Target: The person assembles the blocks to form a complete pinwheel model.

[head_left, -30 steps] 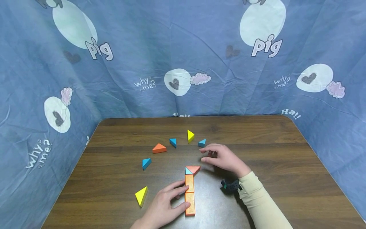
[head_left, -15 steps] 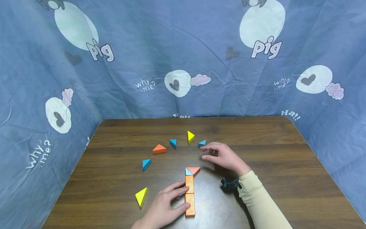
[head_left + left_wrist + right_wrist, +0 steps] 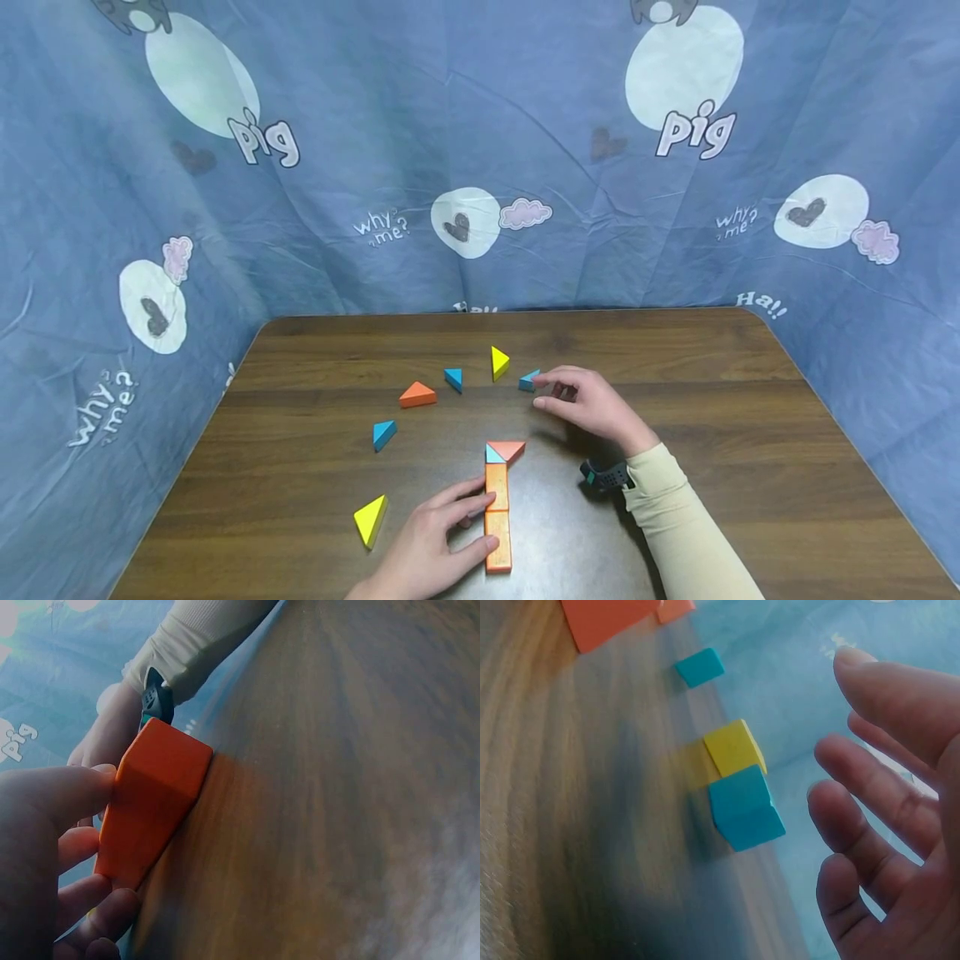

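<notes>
Two orange rectangular blocks lie end to end, the far one [image 3: 497,482] meeting the near one [image 3: 498,557]. At their far end sit a small light blue triangle block [image 3: 492,456] and a salmon triangle block [image 3: 511,449]. My left hand [image 3: 438,537] rests its thumb and fingertips along the left side of the orange blocks; in the left wrist view, the fingers [image 3: 79,847] touch an orange side face. My right hand [image 3: 592,404] hovers beside a blue triangle block [image 3: 527,382], fingers loosely bent around nothing. A gap separates it from this block [image 3: 746,810] in the right wrist view.
Loose triangle blocks lie in an arc: yellow [image 3: 499,364], blue [image 3: 453,379], orange [image 3: 417,395], blue [image 3: 383,434] and yellow [image 3: 371,521]. The wooden table [image 3: 712,375] meets a blue printed cloth [image 3: 480,125] at its back. A dark watch [image 3: 606,476] is on the right wrist.
My right hand has moved slightly away from me, its fingertips now at the blue triangle block. The left hand stays on the orange blocks. The head view has tilted up a little.
</notes>
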Action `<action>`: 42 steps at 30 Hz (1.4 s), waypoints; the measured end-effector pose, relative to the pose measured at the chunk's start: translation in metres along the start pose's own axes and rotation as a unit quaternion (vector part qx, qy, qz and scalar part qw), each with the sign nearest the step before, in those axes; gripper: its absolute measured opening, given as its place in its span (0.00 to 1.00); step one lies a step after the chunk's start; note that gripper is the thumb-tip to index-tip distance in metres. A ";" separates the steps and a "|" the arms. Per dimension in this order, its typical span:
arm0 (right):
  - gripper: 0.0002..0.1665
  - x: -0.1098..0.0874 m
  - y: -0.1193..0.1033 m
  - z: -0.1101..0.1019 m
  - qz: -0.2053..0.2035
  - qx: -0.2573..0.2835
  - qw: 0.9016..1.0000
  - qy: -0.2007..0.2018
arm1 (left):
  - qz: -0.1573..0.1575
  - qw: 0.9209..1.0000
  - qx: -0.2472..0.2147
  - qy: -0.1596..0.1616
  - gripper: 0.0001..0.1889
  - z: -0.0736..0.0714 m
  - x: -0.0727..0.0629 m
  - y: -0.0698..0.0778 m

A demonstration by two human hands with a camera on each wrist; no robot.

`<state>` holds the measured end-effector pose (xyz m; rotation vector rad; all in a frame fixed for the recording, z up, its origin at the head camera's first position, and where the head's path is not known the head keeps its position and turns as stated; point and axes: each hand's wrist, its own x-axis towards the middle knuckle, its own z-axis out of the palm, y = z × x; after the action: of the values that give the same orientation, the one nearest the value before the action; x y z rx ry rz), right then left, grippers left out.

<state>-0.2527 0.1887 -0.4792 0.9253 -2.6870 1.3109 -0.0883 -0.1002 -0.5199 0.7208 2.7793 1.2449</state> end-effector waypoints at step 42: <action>0.26 0.011 0.038 0.008 0.045 -0.015 0.997 0.069 | -0.007 1.000 0.011 -0.017 0.26 -0.001 0.002 -0.001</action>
<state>-0.2791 0.1954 -0.5091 0.6923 -2.6626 1.2927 -0.0900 -0.1002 -0.5197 0.7160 2.7700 1.1900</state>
